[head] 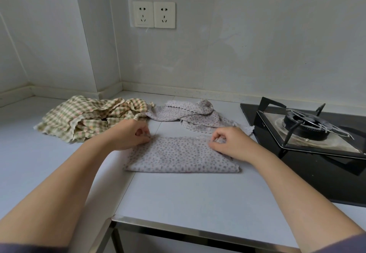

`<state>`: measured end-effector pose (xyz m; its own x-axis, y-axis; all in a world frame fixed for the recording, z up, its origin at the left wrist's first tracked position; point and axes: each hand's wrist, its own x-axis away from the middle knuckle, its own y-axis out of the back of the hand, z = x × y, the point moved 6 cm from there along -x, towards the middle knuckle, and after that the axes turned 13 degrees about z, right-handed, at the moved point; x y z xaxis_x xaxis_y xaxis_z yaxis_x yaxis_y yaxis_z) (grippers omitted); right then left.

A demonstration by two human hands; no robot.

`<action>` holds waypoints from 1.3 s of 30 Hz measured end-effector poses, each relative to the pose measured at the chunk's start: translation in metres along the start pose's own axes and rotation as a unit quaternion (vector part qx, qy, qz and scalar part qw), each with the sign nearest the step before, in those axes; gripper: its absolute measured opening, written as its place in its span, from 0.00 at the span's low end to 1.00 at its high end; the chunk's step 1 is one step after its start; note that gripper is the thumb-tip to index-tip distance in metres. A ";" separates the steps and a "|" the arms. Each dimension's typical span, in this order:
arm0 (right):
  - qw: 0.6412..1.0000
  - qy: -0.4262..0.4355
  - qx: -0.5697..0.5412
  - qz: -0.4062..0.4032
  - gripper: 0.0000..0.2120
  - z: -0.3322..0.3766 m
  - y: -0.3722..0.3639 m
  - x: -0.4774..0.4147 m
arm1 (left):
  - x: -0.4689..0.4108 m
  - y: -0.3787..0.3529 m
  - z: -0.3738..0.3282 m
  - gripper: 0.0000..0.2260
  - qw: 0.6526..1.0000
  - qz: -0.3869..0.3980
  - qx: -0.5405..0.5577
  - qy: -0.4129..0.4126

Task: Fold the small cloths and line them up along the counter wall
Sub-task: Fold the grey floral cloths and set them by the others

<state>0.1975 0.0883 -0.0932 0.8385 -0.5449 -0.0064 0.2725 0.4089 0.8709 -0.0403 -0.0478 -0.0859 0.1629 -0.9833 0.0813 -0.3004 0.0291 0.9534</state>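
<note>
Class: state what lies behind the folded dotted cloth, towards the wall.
Behind the folded dotted cloth lie a crumpled dotted cloth and, leftwards, a crumpled checked heap. How many checked cloths that heap holds is hidden by its folds.

The person is wearing a dark slate-blue top, of which only the sleeves are showing. The left sleeve (29,248) is appearing as a thin strip along the bottom edge of the view. The right sleeve (342,242) is filling the opposite bottom corner, its hem running as a soft curve across the arm. The fabric is looking matte and uniform in colour; its weave is being lost to blur. Both sleeves are ending well short of the wrists, leaving the left forearm (65,183) and right forearm (297,189) bare down to the left hand (126,135) and right hand (227,143).
</note>
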 end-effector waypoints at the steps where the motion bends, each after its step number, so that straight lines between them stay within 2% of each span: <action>1: 1.000 0.002 0.008 0.002 0.04 -0.001 0.001 0.000 | 0.000 0.000 0.000 0.04 1.000 0.007 -0.004 0.002; 5: 0.998 0.038 0.010 -0.053 0.03 0.000 0.004 -0.001 | 0.001 0.001 -0.001 0.03 1.000 0.003 -0.003 0.006; 10: 0.995 0.021 0.072 -0.068 0.06 -0.004 -0.006 -0.011 | 0.002 0.004 -0.005 0.05 0.998 -0.028 -0.046 -0.027; 15: 0.992 0.057 0.070 -0.083 0.09 0.003 -0.006 -0.012 | 0.000 0.001 -0.007 0.08 0.998 -0.007 -0.056 -0.010; 20: 0.990 0.073 -0.088 -0.081 0.15 0.005 -0.001 -0.006 | 0.005 0.012 -0.009 0.15 0.997 -0.066 -0.012 -0.031; 25: 0.972 0.080 -0.214 -0.057 0.18 0.004 0.006 -0.002 | 0.011 0.020 -0.018 0.11 0.994 -0.097 -0.005 -0.056; 30: 0.932 0.109 -0.343 -0.052 0.13 0.006 0.018 0.009 | 0.014 0.031 -0.030 0.07 0.989 -0.123 0.004 -0.081; 33: 0.916 0.113 -0.375 -0.085 0.11 0.001 0.029 0.013 | 0.015 0.034 -0.033 0.07 0.988 -0.129 0.023 -0.082; 36: 0.910 0.112 -0.370 -0.148 0.14 -0.004 0.039 0.019 | 0.017 0.039 -0.031 0.07 0.985 -0.147 0.051 -0.078; 39: 0.907 0.102 -0.359 -0.195 0.10 -0.006 0.046 0.025 | 0.021 0.044 -0.032 0.09 0.981 -0.156 0.083 -0.085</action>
<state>0.2343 0.0979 -0.0564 0.6626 -0.6342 -0.3986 0.7426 0.6258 0.2388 -0.0198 -0.0613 -0.0325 0.1166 -0.9559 -0.2695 -0.4125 -0.2935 0.8624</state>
